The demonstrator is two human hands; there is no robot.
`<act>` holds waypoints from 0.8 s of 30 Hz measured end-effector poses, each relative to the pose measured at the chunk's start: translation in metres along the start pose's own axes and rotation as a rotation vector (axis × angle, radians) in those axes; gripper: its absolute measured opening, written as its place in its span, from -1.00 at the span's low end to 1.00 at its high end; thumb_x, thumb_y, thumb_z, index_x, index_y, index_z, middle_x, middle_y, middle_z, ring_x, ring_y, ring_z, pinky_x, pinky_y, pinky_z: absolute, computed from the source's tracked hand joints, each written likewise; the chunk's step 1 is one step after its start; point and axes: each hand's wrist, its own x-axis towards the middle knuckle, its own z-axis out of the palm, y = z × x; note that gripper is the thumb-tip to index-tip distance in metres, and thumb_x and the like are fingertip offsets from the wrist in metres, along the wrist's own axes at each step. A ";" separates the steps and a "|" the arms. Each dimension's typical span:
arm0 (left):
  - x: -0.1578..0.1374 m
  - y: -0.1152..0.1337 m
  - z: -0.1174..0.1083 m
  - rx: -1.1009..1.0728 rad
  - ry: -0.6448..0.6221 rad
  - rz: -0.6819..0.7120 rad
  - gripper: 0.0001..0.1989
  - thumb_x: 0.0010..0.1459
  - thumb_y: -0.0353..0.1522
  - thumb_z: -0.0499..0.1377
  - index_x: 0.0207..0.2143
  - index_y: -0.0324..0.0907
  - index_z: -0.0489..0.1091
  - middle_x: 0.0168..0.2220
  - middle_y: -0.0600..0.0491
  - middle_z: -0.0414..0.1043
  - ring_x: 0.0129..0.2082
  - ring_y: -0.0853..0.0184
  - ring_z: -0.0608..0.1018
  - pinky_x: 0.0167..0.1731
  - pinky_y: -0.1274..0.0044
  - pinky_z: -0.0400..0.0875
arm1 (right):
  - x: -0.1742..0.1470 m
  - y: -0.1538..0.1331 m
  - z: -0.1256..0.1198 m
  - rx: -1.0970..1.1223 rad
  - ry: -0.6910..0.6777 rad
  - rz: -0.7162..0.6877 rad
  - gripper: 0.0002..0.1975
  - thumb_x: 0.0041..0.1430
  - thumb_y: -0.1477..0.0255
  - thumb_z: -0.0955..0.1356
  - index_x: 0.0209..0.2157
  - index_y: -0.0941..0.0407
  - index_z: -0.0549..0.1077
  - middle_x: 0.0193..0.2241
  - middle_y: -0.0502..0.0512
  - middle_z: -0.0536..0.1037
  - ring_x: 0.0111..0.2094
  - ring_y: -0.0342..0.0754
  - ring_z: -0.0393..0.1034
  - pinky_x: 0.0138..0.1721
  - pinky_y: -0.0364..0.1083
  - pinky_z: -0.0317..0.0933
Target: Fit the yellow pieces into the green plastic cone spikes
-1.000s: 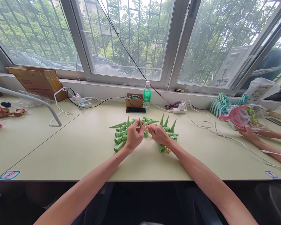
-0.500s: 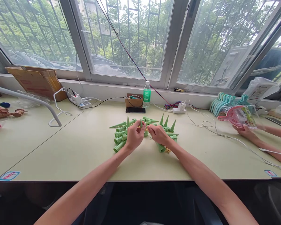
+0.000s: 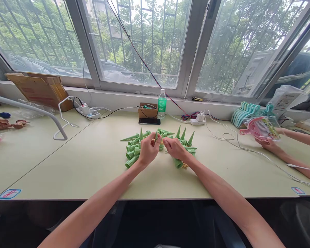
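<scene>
Over the middle of the table, my left hand (image 3: 149, 148) is closed around a green plastic cone-shaped spike (image 3: 156, 135), its tip showing above my fingers. Close beside it, my right hand (image 3: 173, 147) is pinched shut; a small yellowish bit shows between the two hands, but what the right fingers hold is hidden. Green ribbed spikes (image 3: 131, 154) lie in a pile to the left, some with open round ends facing me. More green spikes (image 3: 183, 133) stand point-up or lie beyond my right hand. Small yellow pieces (image 3: 185, 165) rest by the right wrist.
A bottle (image 3: 162, 103), a black phone (image 3: 149, 121) and a small cardboard box (image 3: 147, 112) stand behind the pile. Power strips (image 3: 197, 120) and white cables lie along the back. At right, another person's hands hold a packaged pink dustpan (image 3: 258, 129) near teal hangers (image 3: 246, 115).
My hands stay nearly where they were over the pile, with only slight finger movement. At right, the other person's packaged pink dustpan has shifted slightly and one of that person's hands has moved.
</scene>
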 end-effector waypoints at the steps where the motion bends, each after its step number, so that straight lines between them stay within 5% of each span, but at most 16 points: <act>1: 0.000 0.000 0.000 -0.002 0.002 -0.004 -0.77 0.23 -0.22 0.10 -0.41 -0.17 0.25 -0.54 0.17 0.20 -0.68 0.54 0.14 -0.65 0.62 0.05 | 0.000 0.000 0.000 0.007 0.002 -0.003 -0.62 0.39 0.30 0.08 -0.54 0.08 0.04 -0.66 -0.11 0.08 -0.62 -0.19 -0.11 -0.52 -0.14 -0.14; 17: 0.004 -0.003 0.001 -0.230 -0.003 -0.158 -0.75 0.21 -0.17 0.13 -0.35 -0.18 0.29 -0.46 0.11 0.30 -0.62 0.52 0.26 -0.63 0.63 0.16 | 0.000 0.003 0.000 0.058 0.137 0.017 -0.57 0.39 0.23 0.12 -0.57 0.09 0.07 -0.67 -0.12 0.09 -0.62 -0.20 -0.09 -0.54 -0.17 -0.10; 24: 0.007 0.000 0.000 -0.514 -0.050 -0.358 -0.73 0.17 -0.16 0.15 -0.27 -0.17 0.28 -0.45 0.12 0.36 -0.73 0.58 0.17 -0.75 0.65 0.05 | -0.003 -0.008 -0.003 0.100 0.091 -0.089 -0.78 0.22 0.24 0.32 -0.31 0.11 0.31 -0.62 -0.13 0.26 -0.61 -0.22 0.09 -0.50 -0.20 0.05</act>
